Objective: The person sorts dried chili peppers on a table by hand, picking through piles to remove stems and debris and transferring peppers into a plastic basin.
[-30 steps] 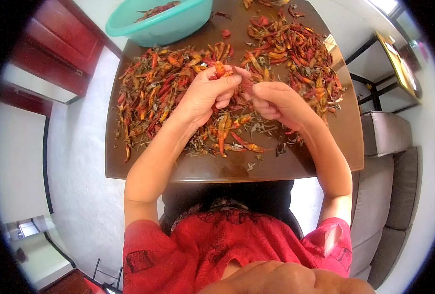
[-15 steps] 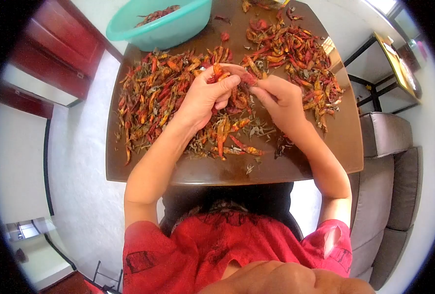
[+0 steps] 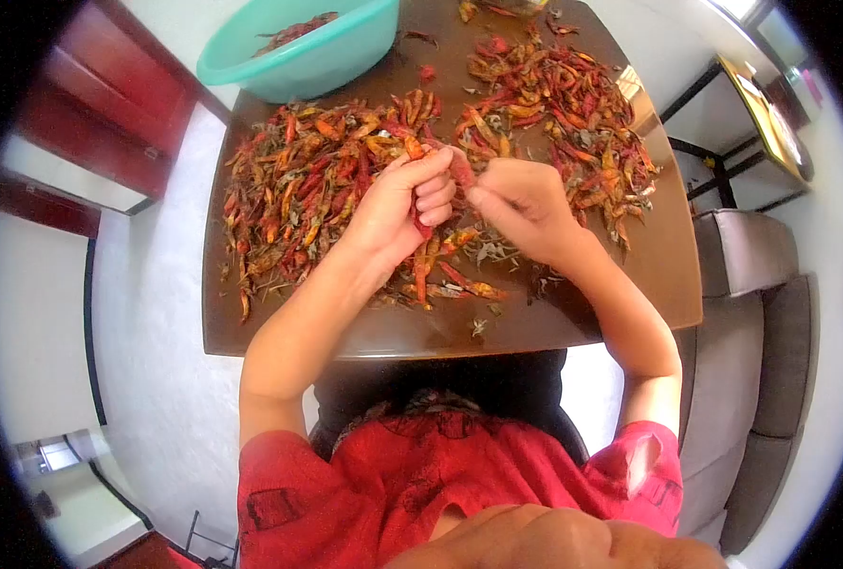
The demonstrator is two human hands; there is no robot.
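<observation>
My left hand [image 3: 404, 201] is closed around dried chili peppers; an orange one [image 3: 414, 147] pokes out above the thumb, and some red shows below the fingers. A red dried chili [image 3: 462, 171] spans the gap to my right hand [image 3: 528, 204], whose thumb and finger pinch its near end. Both hands hover over the table, close together. Beneath and left of them spreads a broad heap of dried chilies [image 3: 293, 204] with stems and dry leaf bits. Another heap of chilies [image 3: 583, 100] lies beyond my right hand.
A turquoise basin [image 3: 322, 66] with dark red chilies inside stands at the table's far left. The brown table [image 3: 554, 327] has its near edge at my lap. A grey sofa [image 3: 725, 379] is to the right, below a small black-framed stand [image 3: 763, 123].
My right hand has turned and drawn slightly nearer, still pinching the red chili. My left fingers have curled tighter around the peppers. The view has shifted a little.
</observation>
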